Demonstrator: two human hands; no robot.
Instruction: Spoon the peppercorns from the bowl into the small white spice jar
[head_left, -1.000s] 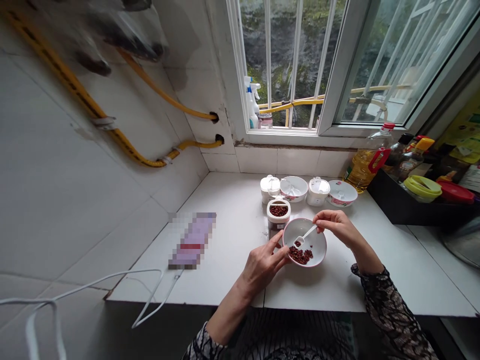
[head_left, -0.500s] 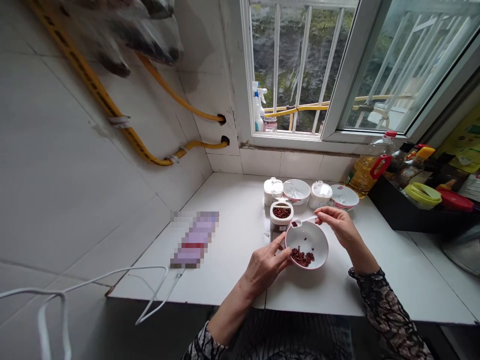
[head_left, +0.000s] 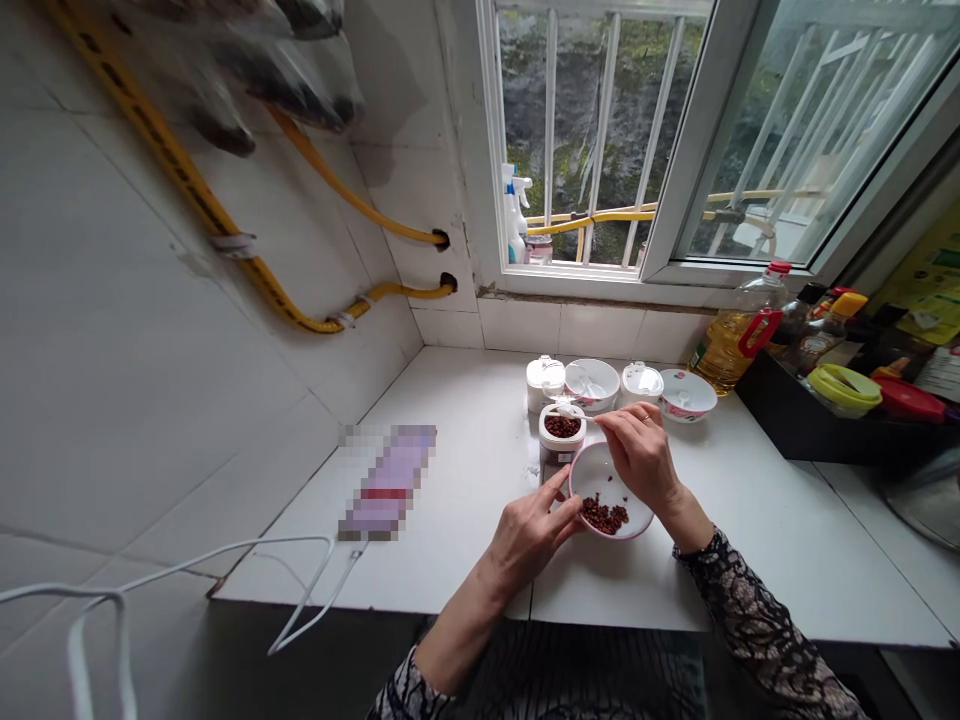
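Observation:
My left hand (head_left: 536,525) grips the left rim of a white bowl (head_left: 636,515) with a pink edge. Dark red peppercorns (head_left: 604,514) lie in the bowl's lower left part. Above the bowl, my right hand (head_left: 641,450) pinches the handle of a small white spoon (head_left: 574,412). The spoon's head is over an open square jar (head_left: 562,452), which holds more of the dark red peppercorns and stands just behind the bowl's left side.
Behind stand two white lidded jars (head_left: 545,384) (head_left: 641,386) and two flowered bowls (head_left: 592,384) (head_left: 686,397). An oil bottle (head_left: 724,345) and a black box (head_left: 780,420) of bottles are at right. A blurred purple object (head_left: 390,480) with a white cable (head_left: 300,538) lies left.
My right hand has moved left with the spoon, from above the bowl's rim to the open jar. My left hand and the bowl stay nearly where they were.

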